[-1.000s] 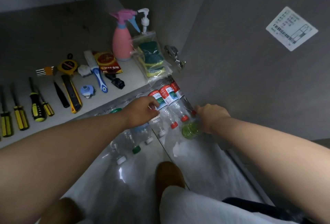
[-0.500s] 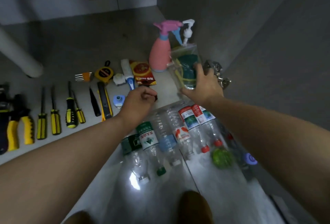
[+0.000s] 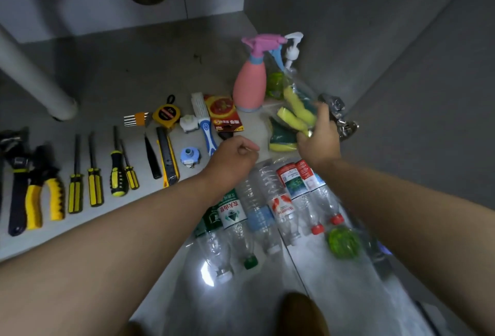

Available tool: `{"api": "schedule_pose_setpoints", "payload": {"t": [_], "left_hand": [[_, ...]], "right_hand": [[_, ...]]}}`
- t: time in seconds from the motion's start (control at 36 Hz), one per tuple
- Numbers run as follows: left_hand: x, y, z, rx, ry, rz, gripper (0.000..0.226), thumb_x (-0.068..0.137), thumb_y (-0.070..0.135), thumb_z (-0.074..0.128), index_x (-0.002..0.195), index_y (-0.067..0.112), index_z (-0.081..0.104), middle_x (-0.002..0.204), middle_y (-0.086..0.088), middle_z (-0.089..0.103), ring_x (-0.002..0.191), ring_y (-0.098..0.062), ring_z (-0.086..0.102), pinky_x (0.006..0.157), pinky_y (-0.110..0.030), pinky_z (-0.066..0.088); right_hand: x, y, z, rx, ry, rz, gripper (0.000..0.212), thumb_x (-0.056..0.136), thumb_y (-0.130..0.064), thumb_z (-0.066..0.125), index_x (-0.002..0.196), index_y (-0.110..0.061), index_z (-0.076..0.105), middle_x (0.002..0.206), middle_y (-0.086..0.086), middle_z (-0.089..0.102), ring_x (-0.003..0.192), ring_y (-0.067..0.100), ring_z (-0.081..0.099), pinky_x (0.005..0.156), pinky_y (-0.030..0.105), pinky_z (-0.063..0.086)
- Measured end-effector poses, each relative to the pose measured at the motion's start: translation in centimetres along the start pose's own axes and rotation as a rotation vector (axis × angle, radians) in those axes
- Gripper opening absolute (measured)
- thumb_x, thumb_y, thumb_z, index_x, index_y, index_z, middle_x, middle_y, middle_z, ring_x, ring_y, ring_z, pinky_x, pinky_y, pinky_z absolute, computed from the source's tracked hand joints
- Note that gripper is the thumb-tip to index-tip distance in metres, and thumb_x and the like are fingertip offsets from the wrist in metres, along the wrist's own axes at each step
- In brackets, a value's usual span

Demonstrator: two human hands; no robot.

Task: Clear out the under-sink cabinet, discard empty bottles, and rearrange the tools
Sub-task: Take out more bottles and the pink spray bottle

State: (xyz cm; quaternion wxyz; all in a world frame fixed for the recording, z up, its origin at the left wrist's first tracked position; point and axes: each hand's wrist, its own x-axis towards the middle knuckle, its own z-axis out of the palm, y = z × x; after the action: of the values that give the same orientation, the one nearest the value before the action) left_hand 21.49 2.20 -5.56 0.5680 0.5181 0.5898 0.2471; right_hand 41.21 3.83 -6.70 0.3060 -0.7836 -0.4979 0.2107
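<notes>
On the cabinet floor (image 3: pixel 134 68), tools (image 3: pixel 93 175) line the front edge. Empty bottles (image 3: pixel 267 201) lie below it, caps toward the person, bases under both hands. Right hand (image 3: pixel 318 143) grips the sponge bag (image 3: pixel 292 116) at the front-right corner. Left hand (image 3: pixel 230 159) curled, seemingly empty.

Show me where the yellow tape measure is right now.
In the head view, the yellow tape measure lies on the cabinet floor, left of centre, behind the utility knife and left of the blue-handled brush.
</notes>
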Motion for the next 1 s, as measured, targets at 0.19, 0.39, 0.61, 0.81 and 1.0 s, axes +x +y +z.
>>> {"api": "schedule_pose_setpoints", "payload": {"t": [0.19, 0.39, 0.61, 0.81, 1.0], "left_hand": [[-1.8, 2.1, 1.7, -0.233, -0.168, -0.23, 0.056, 0.092, 0.061, 0.059, 0.135, 0.024, 0.056, 0.13, 0.001, 0.066, 0.113, -0.023, 0.066, 0.103, -0.047, 0.051], [-5.4, 6.0, -0.8, -0.642, -0.391, -0.18, 0.056, 0.093, 0.05, 0.067, 0.14, 0.027, 0.049, 0.133, -0.005, 0.066, 0.112, -0.033, 0.07, 0.093, -0.059, 0.055], [-10.8, 11.7, -4.1, -0.459, -0.185, 0.007, 0.078, 0.074, 0.032, 0.09, 0.131, 0.021, 0.037, 0.123, -0.01, 0.066, 0.089, -0.021, 0.077, 0.069, -0.044, 0.063], [-14.3, 12.7, -6.5, -0.546, 0.042, 0.107, 0.074, 0.078, 0.031, 0.086, 0.131, 0.028, 0.035, 0.118, -0.008, 0.068, 0.087, -0.018, 0.077, 0.07, -0.048, 0.063], [-17.3, 12.0, -8.8, -0.654, -0.046, 0.144, 0.048, 0.09, 0.027, 0.075, 0.134, 0.025, 0.055, 0.119, -0.011, 0.073, 0.108, -0.033, 0.071, 0.092, -0.063, 0.055]], "right_hand": [[-5.4, -0.5, -2.1, 0.593, -0.17, 0.064, 0.057, 0.079, -0.008, 0.059, 0.127, -0.037, 0.048, 0.112, 0.001, 0.07, 0.104, 0.027, 0.069, 0.085, 0.055, 0.058], [-8.7, -1.8, -4.6, 0.709, -0.449, 0.129, 0.062, 0.078, -0.034, 0.083, 0.127, -0.045, 0.048, 0.119, -0.006, 0.071, 0.099, 0.025, 0.074, 0.073, 0.045, 0.061], [-11.9, -9.4, -9.5, 0.442, -0.384, -0.143, 0.08, 0.061, -0.07, 0.081, 0.125, -0.062, 0.032, 0.113, -0.034, 0.064, 0.1, -0.014, 0.062, 0.082, 0.021, 0.049], [-13.9, -15.0, -12.6, 0.778, -0.545, 0.005, 0.053, 0.072, -0.078, 0.067, 0.108, -0.04, 0.058, 0.122, -0.006, 0.067, 0.114, 0.025, 0.066, 0.1, 0.056, 0.05], [-15.3, -16.0, -12.8, 0.742, -0.535, -0.03, 0.026, 0.074, -0.036, 0.073, 0.094, -0.034, 0.057, 0.104, -0.005, 0.068, 0.079, 0.013, 0.065, 0.088, 0.048, 0.056]]}}
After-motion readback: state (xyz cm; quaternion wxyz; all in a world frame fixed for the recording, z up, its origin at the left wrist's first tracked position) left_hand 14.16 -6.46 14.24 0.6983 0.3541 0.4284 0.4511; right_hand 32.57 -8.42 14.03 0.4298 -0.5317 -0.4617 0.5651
